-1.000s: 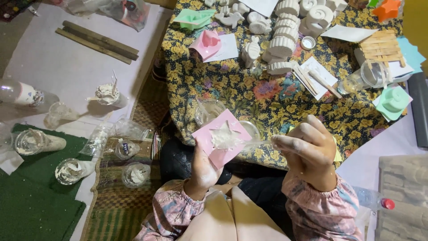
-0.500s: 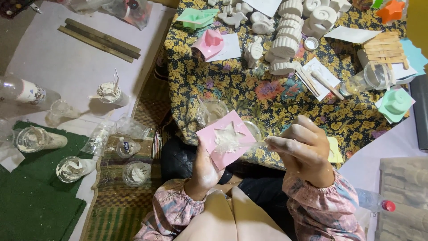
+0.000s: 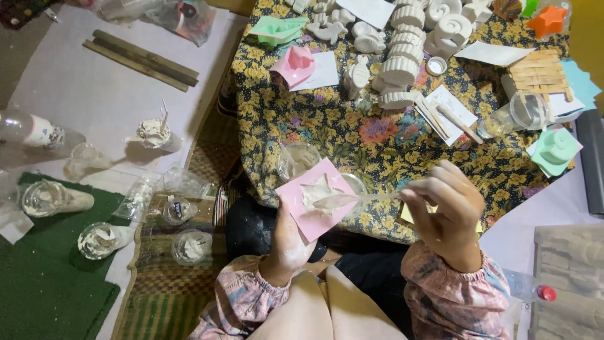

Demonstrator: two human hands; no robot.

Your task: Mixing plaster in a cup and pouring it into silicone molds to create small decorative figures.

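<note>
A: In the head view, where is the pink mould [image 3: 318, 198]?

B: It rests on the left hand [image 3: 290, 242], whose grip is closed on it from below, thumb at its lower edge. It sits just in front of the floral surface [image 3: 377, 135], at that surface's near edge, tilted. A star-like hollow in it holds white paste.

A: And the right hand [image 3: 450, 214]?

B: Right of the mould, fingers pinched together on a thin stick [image 3: 365, 198]. The stick runs left from the grip, and its pale, loaded tip lies over the mould's hollow.

A: Any packages or labels?

B: Left of the mould, a clear bottle [image 3: 34, 133] with a white label lies on its side on the pale sheet. Right of the mould, at the lower edge, a clear bottle with a red cap [image 3: 546, 293] is partly hidden by the sleeve. Beyond the mould, white paper sheets lie on the floral surface, and a wooden rack [image 3: 540, 72] stands far right of them.

A: What else is near the mould?

B: Two clear cups [image 3: 299, 158] just behind it, one half covered by it. Farther back sit white plaster casts [image 3: 402, 69], a second pink mould [image 3: 297, 63] and a green one [image 3: 280, 28].

A: What is hard to make out?

B: The label's print is too small. The grey tray [image 3: 569, 264] at the far right is cut off. The left palm is hidden under the mould.
</note>
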